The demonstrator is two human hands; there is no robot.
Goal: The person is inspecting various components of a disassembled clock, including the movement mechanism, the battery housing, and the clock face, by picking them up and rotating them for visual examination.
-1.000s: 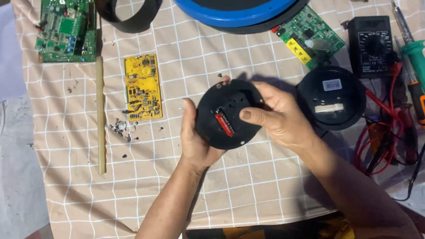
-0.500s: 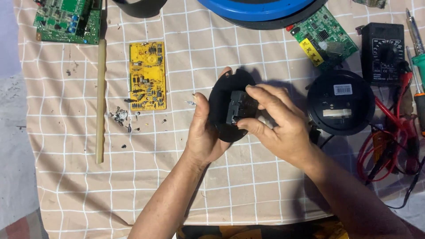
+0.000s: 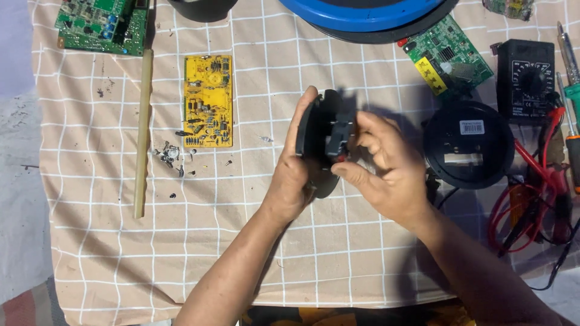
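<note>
Both hands grip the black round casing [image 3: 323, 142] (tilted edgewise).

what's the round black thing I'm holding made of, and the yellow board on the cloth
Round black part: looks like moulded plastic, matte with a dull sheen, though blurred. Yellow board: apparently a rigid circuit laminate, its yellow coated face carrying small soldered components.

Both forearms come up from the bottom edge and angle in toward each other. Left hand [image 3: 291, 175] is turned thumb-up, fingers curled around what it's holding. Right hand [image 3: 386, 172] sits right across from it, palm facing left, fingertips [image 3: 341, 172] pinched in close.
</note>
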